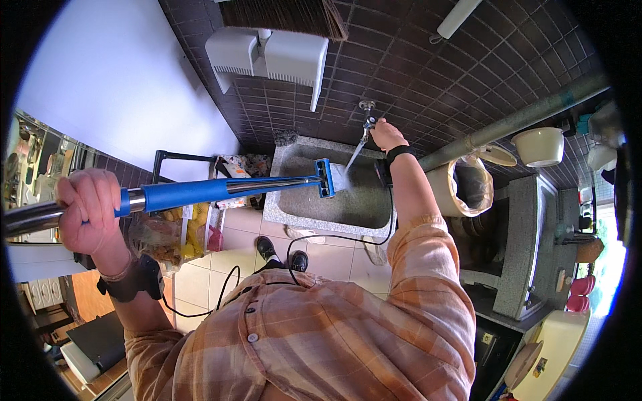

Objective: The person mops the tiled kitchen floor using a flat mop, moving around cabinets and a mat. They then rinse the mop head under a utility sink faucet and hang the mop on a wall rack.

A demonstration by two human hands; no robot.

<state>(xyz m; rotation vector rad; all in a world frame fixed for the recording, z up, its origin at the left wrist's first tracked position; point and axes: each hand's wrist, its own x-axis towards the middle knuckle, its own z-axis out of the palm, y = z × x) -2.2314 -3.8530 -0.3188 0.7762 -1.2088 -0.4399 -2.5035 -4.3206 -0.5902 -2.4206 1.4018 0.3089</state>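
My left hand (93, 210) is wrapped around the steel and blue pole of a mop (185, 194). The pole runs across to the right, and its blue head bracket (324, 178) hangs over a speckled stone sink (288, 215). A pale pad (341, 179) shows at the far side of the bracket. My right hand (388, 134) grips the metal wall tap (370, 123) at its handle; the fingers partly hide it. A stream of water (355, 156) runs from the spout down beside the pad.
A lined waste bin (441, 188) stands right of the sink, below a slanting pipe (521, 120). A broom (281, 17) and white dustpan (296, 55) hang on the dark tiled wall. Left are bagged goods (165, 235) and a black cart handle (183, 156). A cable (341, 236) loops near me.
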